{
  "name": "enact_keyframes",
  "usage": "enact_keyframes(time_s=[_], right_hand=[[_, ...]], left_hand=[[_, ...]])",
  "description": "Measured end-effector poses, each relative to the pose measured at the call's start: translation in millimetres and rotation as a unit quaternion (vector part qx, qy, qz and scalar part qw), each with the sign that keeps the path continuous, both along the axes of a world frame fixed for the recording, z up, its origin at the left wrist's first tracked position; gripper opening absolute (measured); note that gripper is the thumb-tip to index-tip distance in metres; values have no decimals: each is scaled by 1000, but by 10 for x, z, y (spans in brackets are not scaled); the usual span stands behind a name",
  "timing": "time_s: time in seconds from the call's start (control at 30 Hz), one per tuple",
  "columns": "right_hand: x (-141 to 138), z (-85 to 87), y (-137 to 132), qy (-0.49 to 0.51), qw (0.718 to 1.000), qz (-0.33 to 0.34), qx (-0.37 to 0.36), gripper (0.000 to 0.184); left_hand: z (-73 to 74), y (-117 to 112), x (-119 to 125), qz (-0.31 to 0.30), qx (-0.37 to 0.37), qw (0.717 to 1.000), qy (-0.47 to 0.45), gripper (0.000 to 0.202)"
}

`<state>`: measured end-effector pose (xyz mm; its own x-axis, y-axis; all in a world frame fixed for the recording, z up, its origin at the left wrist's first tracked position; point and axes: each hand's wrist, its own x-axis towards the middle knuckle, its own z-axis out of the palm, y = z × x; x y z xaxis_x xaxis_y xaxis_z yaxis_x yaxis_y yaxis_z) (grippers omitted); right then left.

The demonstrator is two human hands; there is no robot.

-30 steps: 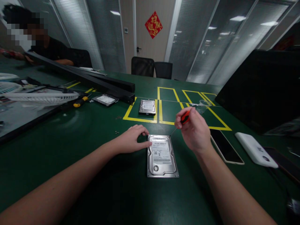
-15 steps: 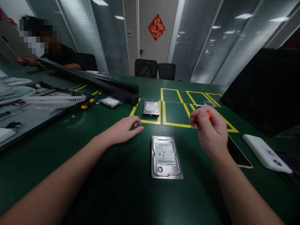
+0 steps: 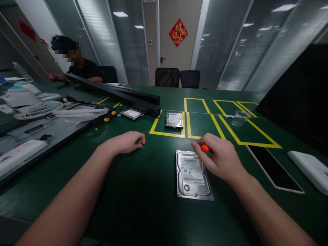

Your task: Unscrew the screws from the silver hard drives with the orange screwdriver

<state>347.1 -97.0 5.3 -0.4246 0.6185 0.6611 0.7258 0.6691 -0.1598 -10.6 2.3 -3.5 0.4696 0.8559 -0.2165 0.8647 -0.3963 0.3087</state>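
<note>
My left hand [image 3: 125, 141] rests on the green table with its fingers curled together. Small metal bits [image 3: 144, 147], perhaps screws, lie right at its fingertips; whether any are between the fingers is hidden. My right hand [image 3: 221, 157] is closed around what looks like an orange-handled screwdriver [image 3: 205, 148]; only the rounded orange part shows. That hand hovers over the upper right edge of a silver hard drive [image 3: 193, 174], which lies flat, label up, in front of me. A second hard drive [image 3: 174, 120] lies farther back inside a yellow taped box.
Black long bars [image 3: 143, 106] and another drive [image 3: 132, 113] lie back left, near a yellow-black screwdriver [image 3: 109, 116]. A large panel [image 3: 58, 136] bears white fan parts. Rightward are a clear cup [image 3: 238, 119], a phone [image 3: 275, 169] and a white device [image 3: 310, 171]. A person [image 3: 84, 68] sits across.
My left hand has gone from loosely spread to curled, down at the small bits. My right hand has moved left and down, over the near drive. The view has turned slightly left.
</note>
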Motion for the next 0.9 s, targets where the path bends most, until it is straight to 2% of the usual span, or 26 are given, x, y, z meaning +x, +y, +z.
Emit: enact_keyframes(time_s=[0.2, 0.33, 0.43, 0.57, 0.63, 0.7, 0.9], right_hand=[[-5, 1, -9, 2, 1000, 6, 3, 20], [4, 10, -7, 9, 1000, 0, -1, 19], [18, 6, 2, 18, 1000, -4, -7, 19], [30, -19, 20, 23, 999, -10, -21, 21], [33, -31, 30, 21, 999, -13, -25, 21], [34, -36, 36, 22, 999, -14, -26, 21], [27, -26, 21, 27, 999, -14, -23, 22]], left_hand=[[-61, 46, -6, -12, -8, 1000, -12, 12], [6, -13, 55, -23, 13, 999, -21, 16], [131, -179, 255, -63, 22, 995, -74, 22], [229, -471, 645, -172, -28, 976, -129, 16], [218, -577, 808, -221, -47, 965, -136, 13], [178, -635, 921, -244, -63, 958, -140, 11], [49, -624, 1031, -254, -73, 952, -158, 9]])
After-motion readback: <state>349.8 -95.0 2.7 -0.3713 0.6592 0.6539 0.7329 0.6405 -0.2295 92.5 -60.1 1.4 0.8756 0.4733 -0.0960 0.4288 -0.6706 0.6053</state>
